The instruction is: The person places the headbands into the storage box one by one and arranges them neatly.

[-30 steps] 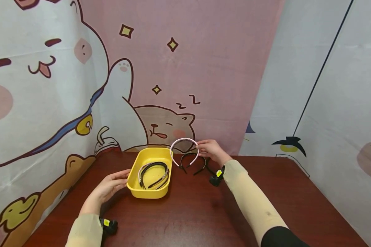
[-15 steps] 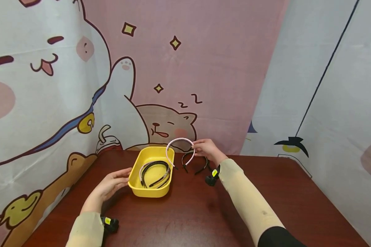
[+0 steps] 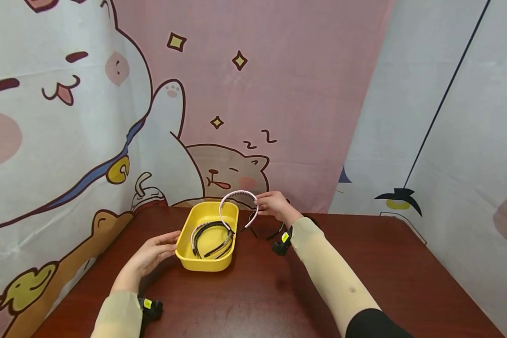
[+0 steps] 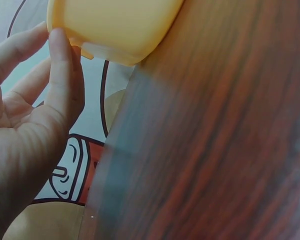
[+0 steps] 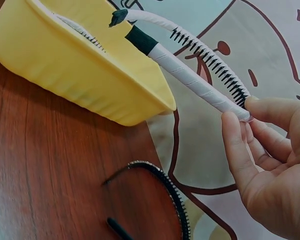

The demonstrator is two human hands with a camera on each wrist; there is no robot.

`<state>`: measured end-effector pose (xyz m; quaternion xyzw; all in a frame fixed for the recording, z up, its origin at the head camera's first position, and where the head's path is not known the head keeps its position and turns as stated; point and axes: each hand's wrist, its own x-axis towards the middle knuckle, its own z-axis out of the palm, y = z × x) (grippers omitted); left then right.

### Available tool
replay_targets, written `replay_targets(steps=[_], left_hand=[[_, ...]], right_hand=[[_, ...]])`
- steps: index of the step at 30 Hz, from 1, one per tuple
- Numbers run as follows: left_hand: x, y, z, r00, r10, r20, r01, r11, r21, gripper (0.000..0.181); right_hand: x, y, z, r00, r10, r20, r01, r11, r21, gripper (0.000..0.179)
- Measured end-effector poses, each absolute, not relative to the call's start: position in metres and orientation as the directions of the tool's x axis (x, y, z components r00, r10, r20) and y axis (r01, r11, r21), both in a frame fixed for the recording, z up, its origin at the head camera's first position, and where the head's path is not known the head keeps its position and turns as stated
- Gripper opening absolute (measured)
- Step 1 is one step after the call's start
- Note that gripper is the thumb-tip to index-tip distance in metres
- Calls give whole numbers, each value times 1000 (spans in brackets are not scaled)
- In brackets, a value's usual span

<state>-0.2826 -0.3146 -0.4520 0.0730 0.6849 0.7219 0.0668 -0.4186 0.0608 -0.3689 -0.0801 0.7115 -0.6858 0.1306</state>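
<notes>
A pink-and-white headband [image 3: 238,193] with dark comb teeth and black-wrapped ends is pinched at its side by my right hand [image 3: 274,205]. In the right wrist view the thumb and fingertips hold the headband [image 5: 200,75] above the edge of a yellow tub [image 5: 90,75]. Several headbands [image 3: 211,225], black and pale pink, lie inside the yellow tub [image 3: 204,265] in the head view. My left hand [image 3: 152,253] touches the tub's left side with extended fingers. Close up, the left hand's fingertips [image 4: 59,40] meet the tub's outer wall [image 4: 115,25].
A black headband [image 5: 177,190] with small teeth lies on the table right of the tub, partly behind my right hand in the head view. The brown tabletop [image 3: 253,291] runs back to a cartoon-printed curtain [image 3: 295,94].
My right hand has moved left with the pink-and-white headband, which now overlaps the tub's right rim in the head view. The left hand stays at the tub.
</notes>
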Motion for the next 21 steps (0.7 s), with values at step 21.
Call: replay_targets(steps=[21], left_hand=[[-284,-316,-454,-979,201,26,21,-30,999,61]], right_hand=[[-411,31,-369,-941,-322,-102,91,48,-995,34]])
